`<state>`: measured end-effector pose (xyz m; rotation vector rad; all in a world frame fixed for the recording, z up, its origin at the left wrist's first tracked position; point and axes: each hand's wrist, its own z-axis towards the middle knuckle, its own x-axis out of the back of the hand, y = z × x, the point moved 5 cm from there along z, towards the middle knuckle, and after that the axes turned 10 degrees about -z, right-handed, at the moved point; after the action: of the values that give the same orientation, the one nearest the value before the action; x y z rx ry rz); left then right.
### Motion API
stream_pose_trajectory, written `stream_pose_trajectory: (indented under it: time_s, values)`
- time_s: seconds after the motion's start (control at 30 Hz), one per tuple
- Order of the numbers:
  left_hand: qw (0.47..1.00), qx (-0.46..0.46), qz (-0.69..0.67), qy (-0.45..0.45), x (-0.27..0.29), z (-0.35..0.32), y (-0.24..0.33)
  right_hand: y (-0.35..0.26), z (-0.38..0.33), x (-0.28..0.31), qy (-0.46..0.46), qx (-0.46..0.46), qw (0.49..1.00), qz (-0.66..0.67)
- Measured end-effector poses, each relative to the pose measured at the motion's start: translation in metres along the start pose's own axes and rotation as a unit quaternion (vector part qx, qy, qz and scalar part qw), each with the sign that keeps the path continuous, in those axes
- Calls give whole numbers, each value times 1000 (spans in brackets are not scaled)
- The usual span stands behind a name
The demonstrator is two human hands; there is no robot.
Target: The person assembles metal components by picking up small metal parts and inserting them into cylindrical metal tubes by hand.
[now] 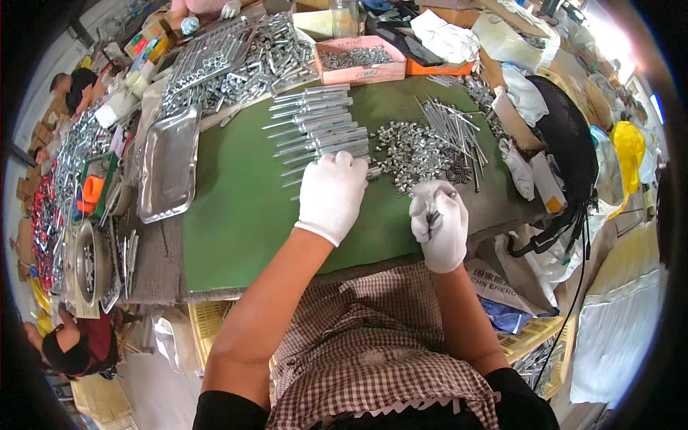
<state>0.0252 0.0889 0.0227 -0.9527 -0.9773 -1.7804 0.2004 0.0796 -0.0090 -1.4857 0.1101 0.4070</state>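
A row of silver metal cylinders with thin rods (322,125) lies side by side on the green mat (236,236). At the row's near end is my left hand (333,193), in a white glove, its fingers curled down over a metal cylinder (373,173) whose end shows at the right of the fingers. My right hand (439,226), also gloved, is closed just in front of a heap of small silver metal fittings (416,149). Whatever its fingers pinch is too small to make out. Long thin metal rods (455,129) lie fanned beside the heap.
A pink box (360,61) of small metal parts stands at the mat's far edge. An empty metal tray (169,165) lies on the left, near a large pile of metal parts (272,54). A black bag (562,136) bounds the right. Other people work at left and far side.
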Motion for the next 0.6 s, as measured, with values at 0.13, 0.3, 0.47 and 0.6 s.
stream_pose_trajectory:
  time_s: [0.13, 0.3, 0.47, 0.6]
  values:
    - [999, -8, -36, -36, -4, -9, -5, 0, -4, 7, 23, -6, 999, 21]
    - [978, 81, -191, 25, 32, -42, -17, -21, -24, -6, -55, -107, 978, -168]
    - [988, -57, -24, -144, 34, -32, 36, -18, -22, -17, -66, -179, 960, -202]
    - [989, -96, -49, -101, 54, -37, 51, -26, -26, -14, -105, -203, 954, -192]
